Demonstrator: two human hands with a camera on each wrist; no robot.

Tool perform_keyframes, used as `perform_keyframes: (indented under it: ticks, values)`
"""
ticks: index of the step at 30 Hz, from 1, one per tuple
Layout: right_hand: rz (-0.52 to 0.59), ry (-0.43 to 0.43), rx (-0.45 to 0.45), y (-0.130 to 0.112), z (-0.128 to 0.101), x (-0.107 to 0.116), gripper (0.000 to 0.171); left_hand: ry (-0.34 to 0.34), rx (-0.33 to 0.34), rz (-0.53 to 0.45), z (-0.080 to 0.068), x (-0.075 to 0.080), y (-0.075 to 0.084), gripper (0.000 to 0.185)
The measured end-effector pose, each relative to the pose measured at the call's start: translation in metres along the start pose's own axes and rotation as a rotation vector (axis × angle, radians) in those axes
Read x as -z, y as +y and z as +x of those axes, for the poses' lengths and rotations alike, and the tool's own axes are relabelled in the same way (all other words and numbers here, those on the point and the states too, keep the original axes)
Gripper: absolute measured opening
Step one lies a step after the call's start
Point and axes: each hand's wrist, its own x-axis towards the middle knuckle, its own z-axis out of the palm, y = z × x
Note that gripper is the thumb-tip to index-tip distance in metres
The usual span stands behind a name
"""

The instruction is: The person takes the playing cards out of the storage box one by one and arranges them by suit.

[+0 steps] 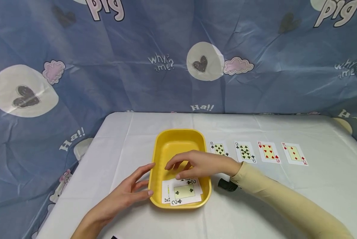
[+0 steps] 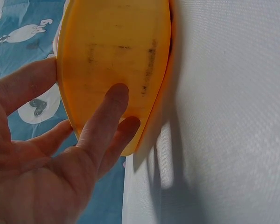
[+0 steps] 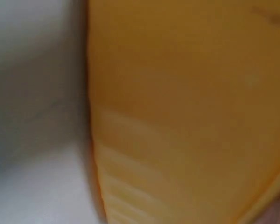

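"While the left hand (image 1: 129, 192) is touching the tray (image 1: 175, 146), how are its fingers lying?"

"They are spreading apart, mostly straight, along the tray's left side. In the left wrist view, their tips are meeting its outer wall."

"And the right hand (image 1: 200, 164)?"

"That one is hovering over the middle of the tray, reaching in from the right. Its fingers are curving loosely, and its thumb is standing apart from them. Whether the thumb is touching the cards below, I cannot tell; the right wrist view is blurring, with the tray's yellow filling most of it."

"Which cards are lying in the tray?"

"At its near end, the two of clubs (image 1: 184, 196) is resting face up, overlapping the king (image 1: 165, 192), whose K is showing on the left."

"What is lying right of the tray?"

"Four face-up cards are forming a row on the surface (image 1: 127, 142): the eight (image 1: 217, 147) nearest the tray, then the nine (image 1: 245, 152), the six (image 1: 268, 152) and, farthest off, the three (image 1: 293, 153). Just right of the tray, a black device (image 1: 227, 185) is sitting by the sleeve (image 1: 280, 196)."

"And behind the tray?"

"Beyond the surface, a blue cloth (image 1: 136, 76) is hanging."
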Motion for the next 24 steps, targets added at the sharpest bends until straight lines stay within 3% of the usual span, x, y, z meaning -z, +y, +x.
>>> perform_keyframes:
  ticks: [15,24]
  values:
    - [-0.073,-0.138,-0.026,0.005,0.025,-0.001,0.051,-0.007,0.002,-0.006,0.001,0.000,0.001,0.073]
    - [-0.213,-0.232,-0.053,0.008,0.032,-0.007,0.060,-0.005,-0.003,-0.004,0.000,0.000,0.000,0.072]
